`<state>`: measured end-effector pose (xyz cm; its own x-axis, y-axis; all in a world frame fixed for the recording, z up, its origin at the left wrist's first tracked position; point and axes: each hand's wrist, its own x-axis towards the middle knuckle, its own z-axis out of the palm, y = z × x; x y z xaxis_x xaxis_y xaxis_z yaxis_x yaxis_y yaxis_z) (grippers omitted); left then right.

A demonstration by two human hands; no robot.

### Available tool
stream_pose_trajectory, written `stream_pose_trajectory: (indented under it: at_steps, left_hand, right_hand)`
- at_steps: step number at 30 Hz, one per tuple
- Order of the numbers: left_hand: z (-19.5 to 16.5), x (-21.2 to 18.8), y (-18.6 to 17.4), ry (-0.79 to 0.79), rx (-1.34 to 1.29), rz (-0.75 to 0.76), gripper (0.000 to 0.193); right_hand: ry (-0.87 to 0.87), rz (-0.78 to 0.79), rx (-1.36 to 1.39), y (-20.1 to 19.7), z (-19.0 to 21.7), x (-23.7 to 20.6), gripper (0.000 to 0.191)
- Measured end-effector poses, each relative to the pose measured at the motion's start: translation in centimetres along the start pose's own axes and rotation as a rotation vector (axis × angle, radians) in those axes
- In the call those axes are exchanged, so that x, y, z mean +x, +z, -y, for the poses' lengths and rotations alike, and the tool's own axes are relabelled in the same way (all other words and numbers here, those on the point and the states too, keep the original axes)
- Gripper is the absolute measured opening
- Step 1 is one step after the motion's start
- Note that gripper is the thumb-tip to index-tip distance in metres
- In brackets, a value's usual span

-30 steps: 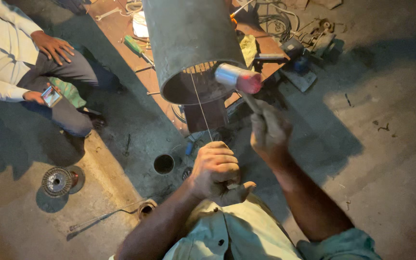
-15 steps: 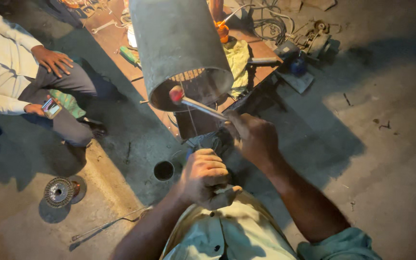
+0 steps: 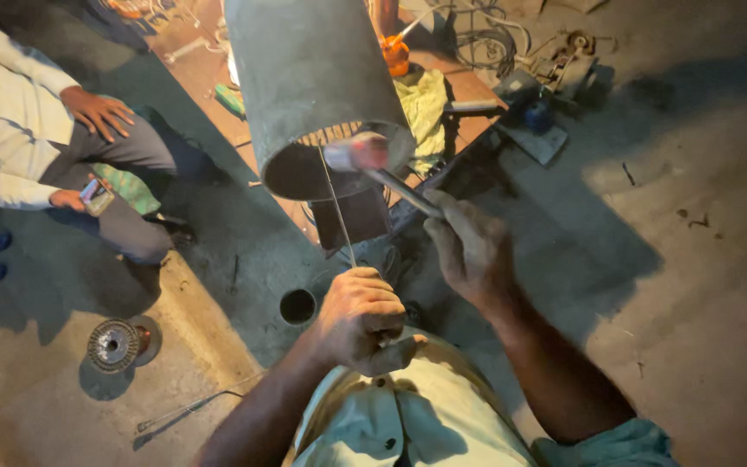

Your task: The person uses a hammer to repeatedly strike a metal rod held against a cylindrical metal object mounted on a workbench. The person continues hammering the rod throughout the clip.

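A big grey metal cylinder (image 3: 309,82) stands tilted in front of me, its open end facing me. My right hand (image 3: 469,246) grips the handle of a hammer (image 3: 358,154), whose head is blurred at the cylinder's lower rim. My left hand (image 3: 360,318) is closed around a thin metal rod (image 3: 335,203) that runs up into the cylinder's open mouth.
A seated person (image 3: 62,164) at the left holds a phone (image 3: 95,195). On the floor lie a wire spool (image 3: 114,344), a small round cup (image 3: 297,306) and a long tool (image 3: 188,408). A yellow cloth (image 3: 424,104), cables and tools lie behind the cylinder.
The hammer head swung from the cylinder's right side to its lower rim. Both hands stayed closed on their tools; the view shifted slightly.
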<state>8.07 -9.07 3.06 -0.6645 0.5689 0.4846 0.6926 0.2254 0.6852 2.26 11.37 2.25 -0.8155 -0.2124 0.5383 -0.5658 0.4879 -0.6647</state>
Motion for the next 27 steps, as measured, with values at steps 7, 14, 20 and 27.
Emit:
stream_pose_trajectory:
  at_steps: [7, 14, 20, 27]
  left_hand:
    - [-0.2, -0.3, -1.4, 0.017, -0.040, -0.147, 0.033]
    - [-2.9, -0.2, -3.5, -0.209, -0.439, -0.566, 0.030]
    - [0.4, 0.8, 0.8, 0.227, 0.213, -0.118, 0.025]
    - [2.2, -0.6, 1.5, 0.246, 0.384, 0.020, 0.025]
  right_hand:
    - [-0.006, 0.056, -0.178, 1.4, -1.8, -1.2, 0.026]
    - [0.230, -0.037, 0.118, -0.4, -2.1, -5.0, 0.022]
    - [0.303, -0.040, 0.209, 1.8, -2.5, -6.4, 0.023]
    - [0.326, -0.019, 0.150, 2.0, -4.5, -9.1, 0.023]
